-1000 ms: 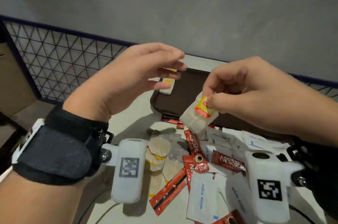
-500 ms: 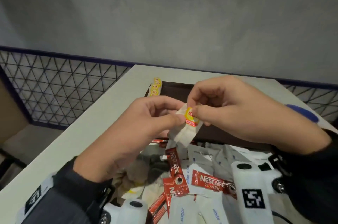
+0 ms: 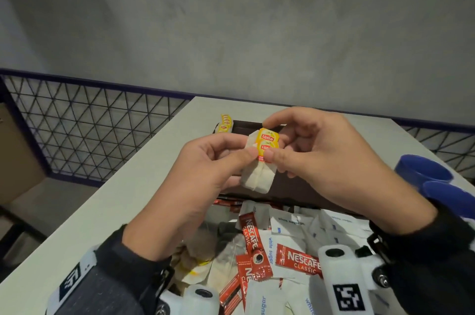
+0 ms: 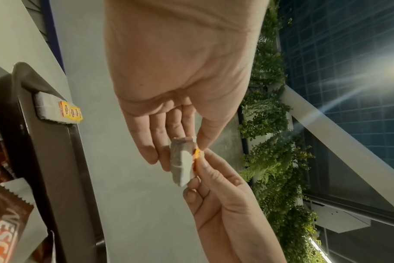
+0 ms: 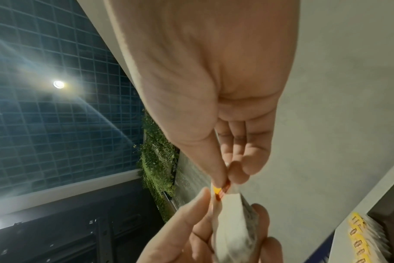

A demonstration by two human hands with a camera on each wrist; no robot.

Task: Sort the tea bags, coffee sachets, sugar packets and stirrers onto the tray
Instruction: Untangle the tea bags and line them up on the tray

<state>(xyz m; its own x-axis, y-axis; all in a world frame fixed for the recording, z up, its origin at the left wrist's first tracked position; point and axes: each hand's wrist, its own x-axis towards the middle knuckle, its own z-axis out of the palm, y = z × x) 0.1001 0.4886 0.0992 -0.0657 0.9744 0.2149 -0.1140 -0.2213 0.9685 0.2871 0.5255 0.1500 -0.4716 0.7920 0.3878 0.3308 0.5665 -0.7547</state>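
Two tea bags (image 3: 259, 160) are clinging together; my left hand (image 3: 205, 173) and right hand (image 3: 321, 158) are pinching them, needing separation before reaching the tray (image 3: 303, 191).

Grey wall (image 3: 231, 19), wire mesh railing (image 3: 90, 132), 2 blue cups (image 3: 426, 173), white table (image 3: 115, 201)

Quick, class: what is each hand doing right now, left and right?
Left hand: pinches the tea bags between thumb and fingers.
Right hand: pinches the yellow tags of the same tea bags, above the tray.
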